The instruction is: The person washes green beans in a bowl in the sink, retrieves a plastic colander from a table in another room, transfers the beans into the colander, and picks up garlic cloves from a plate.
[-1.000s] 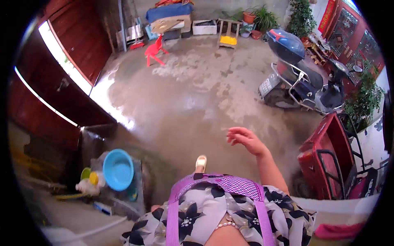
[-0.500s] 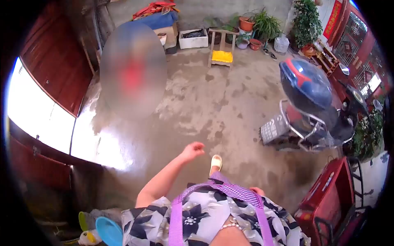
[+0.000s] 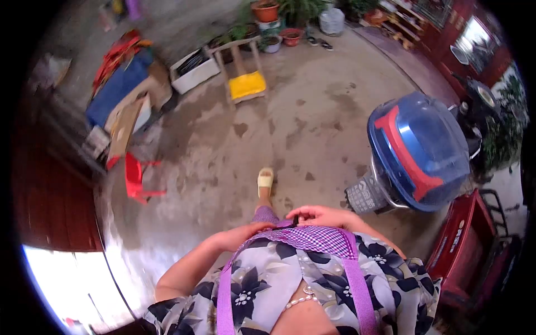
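My left hand [image 3: 237,237] rests at the waist, against the purple checked apron [image 3: 312,240]. Its fingers run along the apron's edge and are partly hidden, so their grip does not show. My right hand [image 3: 322,216] is at the front of the same apron with its fingers bent inward. A small black piece [image 3: 295,221] shows by its fingertips; I cannot make out what it is. Below the hands, one foot in a pale yellow slipper [image 3: 265,178] stands forward on the wet floor.
A motor scooter with a blue-and-red top box [image 3: 421,151] stands close on the right, beside a red cart [image 3: 460,245]. A wooden chair with a yellow seat [image 3: 247,85], a white box [image 3: 195,71] and potted plants [image 3: 266,11] are ahead. A red plastic chair [image 3: 134,176] is left.
Both hands have come together at the apron's front; the left was held out before. The view has turned left and the scooter looks nearer. The blurred shape on the left no longer shows.
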### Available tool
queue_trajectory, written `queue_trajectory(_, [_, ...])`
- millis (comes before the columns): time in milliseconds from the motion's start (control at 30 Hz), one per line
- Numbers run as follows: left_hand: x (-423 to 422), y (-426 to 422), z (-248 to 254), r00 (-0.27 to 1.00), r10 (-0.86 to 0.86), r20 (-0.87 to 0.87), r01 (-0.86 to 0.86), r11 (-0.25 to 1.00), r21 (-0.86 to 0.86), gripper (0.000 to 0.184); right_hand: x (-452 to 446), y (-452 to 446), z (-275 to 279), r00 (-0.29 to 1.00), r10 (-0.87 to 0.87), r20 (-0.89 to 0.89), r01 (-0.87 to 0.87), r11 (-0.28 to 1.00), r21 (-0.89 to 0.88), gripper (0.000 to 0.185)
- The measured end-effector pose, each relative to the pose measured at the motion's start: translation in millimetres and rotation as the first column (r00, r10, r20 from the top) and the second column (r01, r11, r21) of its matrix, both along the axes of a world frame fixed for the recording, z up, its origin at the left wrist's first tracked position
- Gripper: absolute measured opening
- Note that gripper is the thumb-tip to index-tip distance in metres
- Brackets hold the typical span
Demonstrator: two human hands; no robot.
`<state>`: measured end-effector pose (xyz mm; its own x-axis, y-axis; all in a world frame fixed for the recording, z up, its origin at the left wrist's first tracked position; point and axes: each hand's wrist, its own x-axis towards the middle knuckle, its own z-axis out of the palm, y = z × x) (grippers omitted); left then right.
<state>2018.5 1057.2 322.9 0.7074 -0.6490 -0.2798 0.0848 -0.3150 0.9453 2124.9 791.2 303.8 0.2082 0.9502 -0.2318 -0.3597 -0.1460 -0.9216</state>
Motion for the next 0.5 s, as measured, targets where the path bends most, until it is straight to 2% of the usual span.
queue_trajectory(33, [66.3,16.6,-0.3,0.993,-0.027,-0.115,0.017,0.996,-0.09,0.057,53.9,22.2,-12.2,0.998,-0.057,-0.025,0.057,0.998,0.006,0.033])
queue_trajectory(100, [175.2,50.2,5.5,0.993,-0.114,-0.02,0.115,0.983,0.14,0.056,135.3,68.6,-1.3,0.978,-0.204,-0.051,0.205,0.979,0.017,0.038])
queue_trajectory(133, [235.4,66.3,10.6,0.986,-0.162,0.034,0.148,0.956,0.254,0.056,187.4,88.0,5.3,0.957,-0.201,0.207,0.198,0.98,0.037,0.039])
queue_trajectory(167, [281.2,84.8,-12.5,0.996,-0.046,0.075,0.039,0.995,0.093,0.049,236.2,103.3,8.2,0.876,-0.191,0.442,0.193,0.98,0.041,0.04])
queue_trajectory(200, [330.5,94.1,8.3,0.985,-0.124,0.119,0.104,0.981,0.164,0.046,282.4,116.4,16.3,0.742,-0.164,0.65,0.188,0.982,0.033,0.04])
queue_trajectory(233, [377.7,98.4,36.5,0.966,-0.204,0.161,0.163,0.958,0.234,0.044,314.5,133.2,37.6,0.706,-0.175,0.686,0.245,0.97,-0.005,0.037])
queue_trajectory(267, [425.9,103.7,59.2,0.937,-0.29,0.196,0.221,0.924,0.311,0.042,353.1,140.3,65.5,0.74,-0.037,0.672,0.209,0.962,-0.177,0.033])
queue_trajectory(300, [473.1,112.5,36.1,0.919,-0.278,0.281,0.248,0.959,0.137,0.036,392.0,143.4,64.8,0.696,-0.07,0.715,0.27,0.948,-0.171,0.033])
queue_trajectory(333, [520.4,112.0,49.7,0.888,-0.385,0.252,0.316,0.908,0.275,0.034,425.6,146.3,58.6,0.648,-0.098,0.755,0.331,0.93,-0.163,0.034])
queue_trajectory(400, [609.8,97.9,64.7,0.812,-0.55,0.198,0.388,0.761,0.521,0.032,494.6,147.9,50.5,0.701,-0.046,0.711,0.309,0.919,-0.245,0.033])
queue_trajectory(433, [648.9,103.9,47.3,0.794,-0.558,0.241,0.458,0.81,0.366,0.028,529.0,150.1,57.0,0.727,-0.023,0.686,0.296,0.912,-0.284,0.033])
queue_trajectory(467, [685.2,106.4,30.7,0.829,-0.48,0.286,0.386,0.862,0.329,0.027,564.4,145.2,67.2,0.795,-0.038,0.605,0.318,0.876,-0.363,0.032])
queue_trajectory(500, [729.2,101.1,35.8,0.791,-0.537,0.295,0.431,0.83,0.354,0.027,605.2,137.6,60.3,0.777,-0.015,0.629,0.293,0.894,-0.34,0.03])
